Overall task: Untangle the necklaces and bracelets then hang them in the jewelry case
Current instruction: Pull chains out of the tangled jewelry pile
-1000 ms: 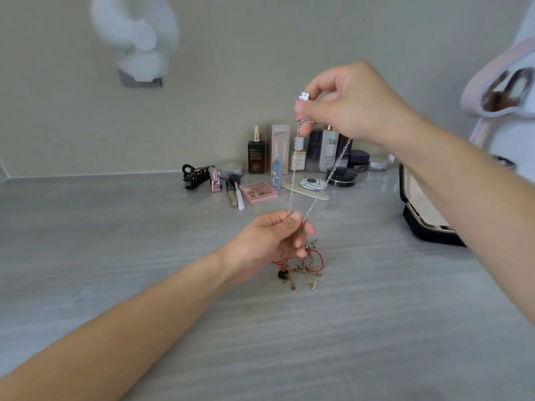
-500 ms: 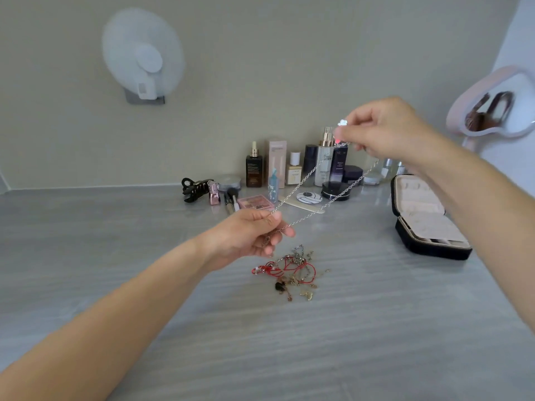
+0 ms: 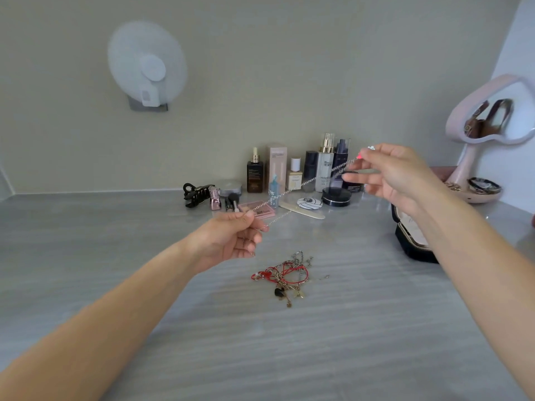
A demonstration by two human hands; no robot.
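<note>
2 hands (image 3: 231,238), 1 silver chain (image 3: 301,186), 1 tangled jewelry pile (image 3: 286,276), 1 jewelry case (image 3: 411,244), 1 hair claw (image 3: 197,193), 1 fan (image 3: 147,65), 1 mirror (image 3: 489,117).

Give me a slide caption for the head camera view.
Left hand and right hand stretch a silver chain above tangled jewelry, jewelry case open nearby.
</note>
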